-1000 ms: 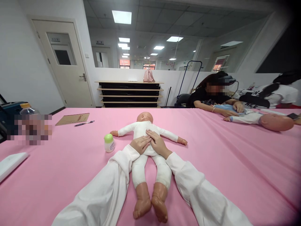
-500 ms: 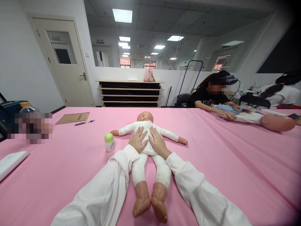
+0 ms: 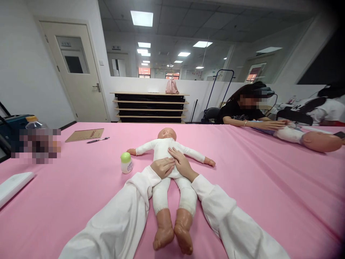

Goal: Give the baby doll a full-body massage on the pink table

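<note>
A baby doll (image 3: 161, 148) with a white cloth body lies on its back, its feet toward me and its arms spread wide. My left hand (image 3: 162, 167) rests flat across the doll's lower belly, fingers pointing right. Against the right side of the belly lies my right hand (image 3: 183, 164), its fingers stretched up toward the chest. The fingertips of the left hand come close to the right hand; whether they touch I cannot tell. Neither hand grips anything. Left of the doll stands a small white bottle with a green cap (image 3: 126, 163).
A pink cloth (image 3: 242, 172) covers the table. On the left are a notebook (image 3: 85, 135), a pen (image 3: 98, 140), a blurred bottle (image 3: 37, 140) and a white object (image 3: 16, 187). Across at the right, another person (image 3: 242, 109) handles a second doll (image 3: 320, 141).
My left hand has slid down from the doll's chest to its lower belly and turned sideways. My right hand stays nearly in place. The other person's hands have shifted right along their doll.
</note>
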{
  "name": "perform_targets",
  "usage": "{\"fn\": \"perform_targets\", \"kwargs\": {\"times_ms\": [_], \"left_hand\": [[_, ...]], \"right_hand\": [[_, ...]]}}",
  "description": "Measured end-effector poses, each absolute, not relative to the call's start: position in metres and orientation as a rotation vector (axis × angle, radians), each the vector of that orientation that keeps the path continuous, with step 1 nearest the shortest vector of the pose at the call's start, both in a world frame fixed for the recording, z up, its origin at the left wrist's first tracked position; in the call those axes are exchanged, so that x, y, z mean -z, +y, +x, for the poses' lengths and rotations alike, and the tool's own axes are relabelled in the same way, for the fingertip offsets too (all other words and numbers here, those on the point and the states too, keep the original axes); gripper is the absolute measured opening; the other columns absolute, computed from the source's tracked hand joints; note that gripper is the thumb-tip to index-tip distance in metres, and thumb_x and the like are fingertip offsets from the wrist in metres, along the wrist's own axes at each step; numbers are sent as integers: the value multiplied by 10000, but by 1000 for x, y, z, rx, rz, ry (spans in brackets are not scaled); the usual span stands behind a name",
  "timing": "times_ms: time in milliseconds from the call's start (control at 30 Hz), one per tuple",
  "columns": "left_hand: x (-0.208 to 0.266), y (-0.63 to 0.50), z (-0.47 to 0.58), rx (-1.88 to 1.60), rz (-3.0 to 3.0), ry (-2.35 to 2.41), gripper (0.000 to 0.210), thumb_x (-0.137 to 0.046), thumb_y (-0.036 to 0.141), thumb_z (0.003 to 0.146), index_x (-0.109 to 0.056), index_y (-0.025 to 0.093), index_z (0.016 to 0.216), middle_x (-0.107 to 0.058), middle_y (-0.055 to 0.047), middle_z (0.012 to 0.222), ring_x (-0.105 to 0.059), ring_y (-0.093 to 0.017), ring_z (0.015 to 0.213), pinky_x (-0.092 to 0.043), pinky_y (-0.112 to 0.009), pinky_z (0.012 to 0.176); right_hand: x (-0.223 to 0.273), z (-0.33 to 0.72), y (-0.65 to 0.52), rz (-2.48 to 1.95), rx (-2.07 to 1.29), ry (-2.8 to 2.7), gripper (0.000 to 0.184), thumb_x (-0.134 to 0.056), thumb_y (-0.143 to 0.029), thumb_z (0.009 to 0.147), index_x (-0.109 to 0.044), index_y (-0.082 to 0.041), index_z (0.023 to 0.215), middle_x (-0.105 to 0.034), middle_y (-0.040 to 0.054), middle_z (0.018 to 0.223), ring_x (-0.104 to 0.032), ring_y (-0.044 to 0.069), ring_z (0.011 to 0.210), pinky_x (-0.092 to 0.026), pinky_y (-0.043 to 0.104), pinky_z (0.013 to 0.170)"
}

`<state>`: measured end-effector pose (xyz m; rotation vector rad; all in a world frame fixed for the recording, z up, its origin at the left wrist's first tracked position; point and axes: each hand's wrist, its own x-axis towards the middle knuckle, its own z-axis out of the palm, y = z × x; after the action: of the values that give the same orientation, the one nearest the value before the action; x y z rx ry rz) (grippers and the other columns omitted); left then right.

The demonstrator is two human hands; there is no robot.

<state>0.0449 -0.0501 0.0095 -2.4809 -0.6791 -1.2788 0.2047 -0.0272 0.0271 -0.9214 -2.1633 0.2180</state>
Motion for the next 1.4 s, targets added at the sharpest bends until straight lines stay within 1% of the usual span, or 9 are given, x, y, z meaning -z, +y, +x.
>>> {"fn": "perform_targets", "kwargs": {"times_ms": [167, 367, 500, 667, 800, 900, 1033, 1267, 1400], "left_hand": [[-15, -52, 43, 1230, -2592, -856, 304, -407, 251, 857, -605, 193, 1080, -620, -76, 1127, -524, -174, 1134, -407, -406, 989], [-15, -50, 43, 1258, -2446, -1165, 340, -436, 262, 823, -581, 204, 1125, -564, -55, 1217, -426, -228, 1227, -361, -471, 998], [-15, -50, 45, 1447, -2271, -1130, 212, -456, 201, 783, -646, 181, 874, -672, -63, 983, -584, -210, 1019, -459, -402, 886], [-16, -50, 44, 1496, -2217, -1037, 152, -463, 178, 779, -613, 183, 759, -678, -46, 812, -610, -187, 861, -482, -353, 743], [-15, -48, 43, 1503, -2223, -1051, 170, -432, 138, 777, -597, 173, 794, -670, -48, 819, -599, -187, 870, -460, -351, 737], [-14, -47, 42, 1488, -2238, -1049, 183, -425, 116, 764, -594, 170, 811, -667, -48, 826, -594, -190, 879, -453, -352, 744], [-15, -48, 41, 1487, -2284, -987, 203, -426, 112, 745, -603, 166, 827, -668, -57, 861, -590, -187, 901, -458, -353, 785], [-15, -49, 37, 1239, -2519, -1019, 418, -406, 181, 753, -570, 197, 1136, -567, -45, 1214, -422, -204, 1224, -308, -443, 1024], [-13, -47, 37, 1152, -2473, -1186, 426, -384, 214, 789, -548, 192, 1182, -502, -50, 1290, -363, -223, 1272, -306, -472, 1022]], "right_hand": [[-21, 205, -18, -1134, -278, -2112, 505, -294, -174, 836, -405, -237, 1325, -316, 40, 1421, -216, 237, 1342, -208, 578, 1045], [-15, 203, -18, -1338, -234, -1846, 452, -390, -251, 827, -478, -118, 1250, -425, 119, 1346, -357, 243, 1274, -302, 439, 1058], [-23, 204, -28, -1250, -53, -1807, 272, -377, -262, 853, -611, -171, 959, -630, 90, 1036, -554, 220, 1014, -419, 389, 913], [-32, 203, -36, -1141, 35, -1869, 283, -350, -274, 880, -550, -182, 702, -574, 57, 703, -536, 190, 725, -429, 329, 708], [-33, 203, -35, -1077, -34, -1870, 287, -332, -255, 888, -594, -171, 804, -600, 72, 801, -548, 196, 821, -431, 342, 773], [-30, 204, -32, -1020, -74, -1926, 320, -334, -257, 886, -614, -159, 1006, -607, 98, 1053, -535, 207, 1020, -410, 375, 905], [-27, 207, -28, -939, -111, -2134, 404, -356, -264, 872, -508, -178, 1236, -445, 74, 1339, -371, 200, 1261, -298, 414, 1045], [-30, 207, -25, -1056, -213, -2243, 466, -290, -245, 881, -393, -213, 1334, -295, 31, 1432, -216, 203, 1344, -191, 492, 1079], [-28, 204, -24, -1222, -232, -2117, 475, -325, -282, 872, -406, -185, 1330, -280, 42, 1437, -210, 222, 1345, -218, 461, 1084]]}}
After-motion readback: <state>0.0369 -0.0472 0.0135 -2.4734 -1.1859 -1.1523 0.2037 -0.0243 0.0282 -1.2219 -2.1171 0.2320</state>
